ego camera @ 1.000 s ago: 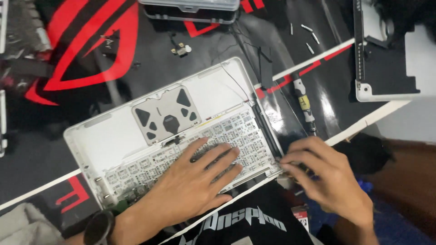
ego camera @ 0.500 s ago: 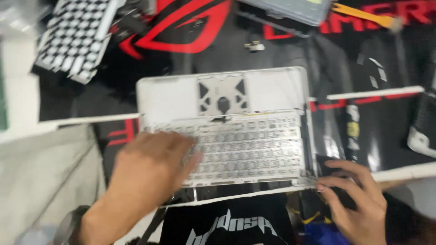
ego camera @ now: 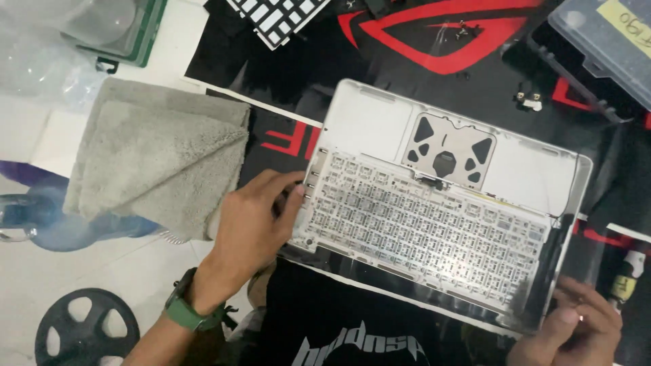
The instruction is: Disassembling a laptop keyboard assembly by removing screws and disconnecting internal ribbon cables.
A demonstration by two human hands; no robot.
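Note:
A silver laptop top case (ego camera: 369, 125) lies inside-up on a black and red mat (ego camera: 434, 47), showing the keyboard underside (ego camera: 420, 227) and the trackpad back (ego camera: 447, 150). My left hand (ego camera: 254, 227), with a green watch at the wrist, grips the case's left edge. My right hand (ego camera: 576, 332) holds the case's near right corner, fingers curled over the rim.
A folded grey towel (ego camera: 152, 156) lies left of the case. A loose keyboard piece (ego camera: 278, 17) sits at the top. A grey plastic box (ego camera: 603, 47) is at top right, small screws (ego camera: 529, 100) nearby. A black reel (ego camera: 85, 329) lies at bottom left.
My left hand slid off the keyboard underside to the case's left edge. My right hand stayed at the near right corner. The view swung left, bringing the towel into sight.

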